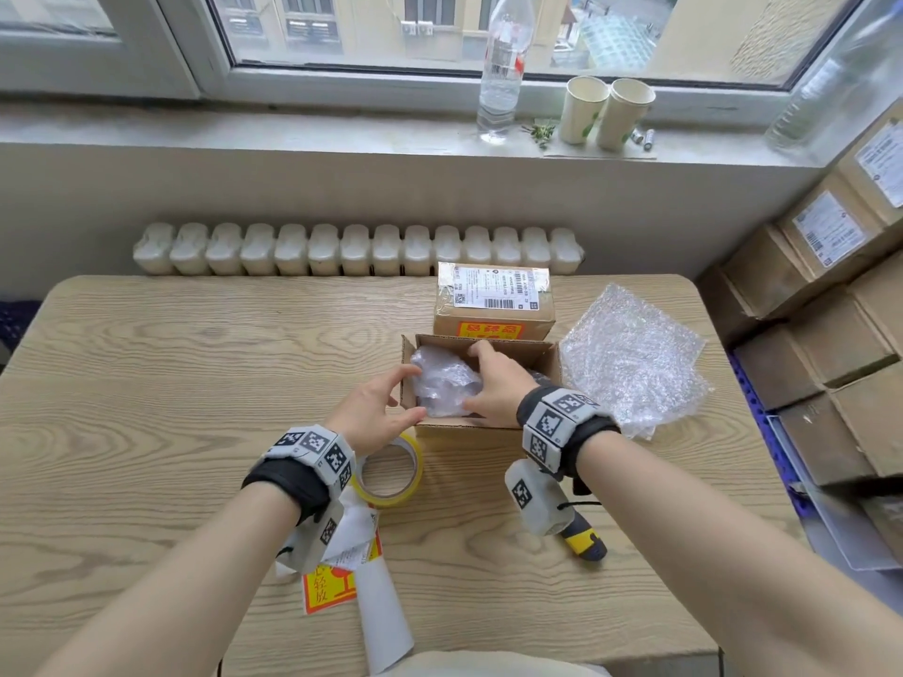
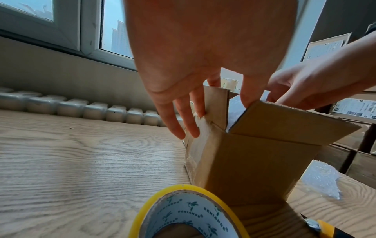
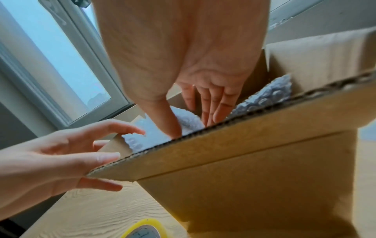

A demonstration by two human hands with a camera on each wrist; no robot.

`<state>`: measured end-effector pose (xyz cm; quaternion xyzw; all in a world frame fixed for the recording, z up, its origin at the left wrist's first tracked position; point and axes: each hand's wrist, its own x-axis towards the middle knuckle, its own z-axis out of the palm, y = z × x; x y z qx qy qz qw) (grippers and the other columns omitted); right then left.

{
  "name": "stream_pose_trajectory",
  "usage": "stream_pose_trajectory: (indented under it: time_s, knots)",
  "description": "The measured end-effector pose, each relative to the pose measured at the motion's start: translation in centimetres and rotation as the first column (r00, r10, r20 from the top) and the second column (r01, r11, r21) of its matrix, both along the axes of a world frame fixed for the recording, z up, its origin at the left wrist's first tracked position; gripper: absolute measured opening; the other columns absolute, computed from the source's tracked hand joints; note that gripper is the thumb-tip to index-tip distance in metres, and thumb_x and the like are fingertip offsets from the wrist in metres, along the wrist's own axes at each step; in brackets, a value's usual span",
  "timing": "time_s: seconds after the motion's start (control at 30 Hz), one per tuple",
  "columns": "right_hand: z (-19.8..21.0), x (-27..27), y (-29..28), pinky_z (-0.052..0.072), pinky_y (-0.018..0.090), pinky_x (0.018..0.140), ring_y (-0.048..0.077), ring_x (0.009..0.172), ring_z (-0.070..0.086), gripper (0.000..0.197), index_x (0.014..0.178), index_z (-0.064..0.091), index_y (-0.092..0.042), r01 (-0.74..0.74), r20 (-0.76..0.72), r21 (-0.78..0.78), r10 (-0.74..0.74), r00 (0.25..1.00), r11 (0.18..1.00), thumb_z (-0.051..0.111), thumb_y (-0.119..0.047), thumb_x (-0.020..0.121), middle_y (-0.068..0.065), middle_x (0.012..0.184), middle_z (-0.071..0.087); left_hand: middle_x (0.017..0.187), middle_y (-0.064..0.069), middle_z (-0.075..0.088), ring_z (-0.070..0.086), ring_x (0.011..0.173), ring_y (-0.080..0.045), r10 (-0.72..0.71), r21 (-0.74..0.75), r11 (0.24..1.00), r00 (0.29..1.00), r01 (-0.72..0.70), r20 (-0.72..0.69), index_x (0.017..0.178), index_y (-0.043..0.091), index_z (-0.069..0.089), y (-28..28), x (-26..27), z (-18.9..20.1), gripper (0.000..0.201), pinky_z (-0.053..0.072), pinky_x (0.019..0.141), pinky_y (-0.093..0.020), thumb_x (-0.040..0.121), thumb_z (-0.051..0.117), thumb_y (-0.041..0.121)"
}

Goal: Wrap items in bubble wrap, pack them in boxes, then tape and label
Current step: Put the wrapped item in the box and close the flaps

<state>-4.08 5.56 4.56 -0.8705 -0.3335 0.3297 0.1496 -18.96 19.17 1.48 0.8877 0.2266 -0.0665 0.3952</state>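
Note:
An open cardboard box (image 1: 488, 425) stands at the middle of the wooden table (image 1: 171, 383). Inside lies a bundle wrapped in bubble wrap (image 1: 442, 383). My right hand (image 1: 488, 378) reaches down into the box with straight fingers and presses on the bundle (image 3: 191, 122); the right wrist view shows that hand (image 3: 199, 111) with its thumb also on the wrap. My left hand (image 1: 405, 393) rests on the box's left corner: its fingers (image 2: 187, 125) lie straight against the left flap (image 2: 216, 106) and the thumb touches the near flap (image 2: 284, 122). What the wrap holds is hidden.
A sealed, labelled box (image 1: 493, 305) stands right behind the open one. Loose bubble wrap sheets (image 1: 630, 354) lie to the right. Near me are a yellow tape roll (image 1: 391, 469), a yellow-black knife (image 1: 584, 535) and label sheets with a red sticker (image 1: 332, 583). Cartons (image 1: 830, 334) are stacked at the right.

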Motion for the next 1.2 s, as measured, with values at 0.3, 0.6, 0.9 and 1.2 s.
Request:
stream_pose_trajectory:
  time_s: [0.3,0.6,0.9,1.2]
  knots:
    - [-0.4,-1.4,-0.5,0.031,0.025,0.107,0.017,0.128,0.044,0.049,0.133,0.052,-0.012,-0.163,-0.075,0.158,0.176,0.981,0.974,0.041,0.000,0.087,0.004,0.138,0.050,0.100,0.011,0.061,0.061,0.097,-0.013,0.054,-0.030,0.998,0.998,-0.053,0.044,0.117,0.030,0.043,-0.3,0.0,-0.4,0.044,0.050,0.088,-0.037,0.082,0.069,0.033]
    - [0.2,-2.3,0.7,0.000,0.049,0.117,0.014,0.141,0.022,0.048,0.143,0.035,-0.018,-0.439,0.006,-0.150,0.445,0.896,0.886,0.022,-0.026,0.098,0.001,0.153,0.029,0.099,0.007,0.050,0.054,0.093,-0.017,-0.026,0.178,0.984,0.991,0.003,0.128,0.118,0.025,0.055,-0.4,0.6,-0.8,0.032,0.049,0.080,-0.037,0.087,0.061,0.029]
    - [-0.4,-1.0,0.2,0.033,0.036,0.109,0.021,0.128,0.043,0.040,0.130,0.052,-0.015,-0.173,-0.056,0.054,0.176,0.983,0.984,0.048,-0.020,0.090,0.002,0.141,0.039,0.124,-0.008,0.039,0.033,0.114,-0.028,-0.253,0.720,0.683,0.965,0.125,0.072,0.094,0.031,0.071,0.2,0.5,-0.8,0.037,0.030,0.094,-0.039,0.084,0.041,0.049]
    - [-0.5,-0.6,-1.2,0.027,0.043,0.111,0.017,0.133,0.037,0.044,0.137,0.046,-0.018,-0.262,-0.085,-0.017,0.259,0.962,0.965,0.033,-0.021,0.095,0.000,0.145,0.042,0.089,0.006,0.065,0.050,0.110,-0.021,-0.453,0.832,0.419,0.878,0.364,-0.155,0.079,0.020,0.067,0.3,1.5,0.3,0.040,0.023,0.099,-0.039,0.090,0.032,0.036]
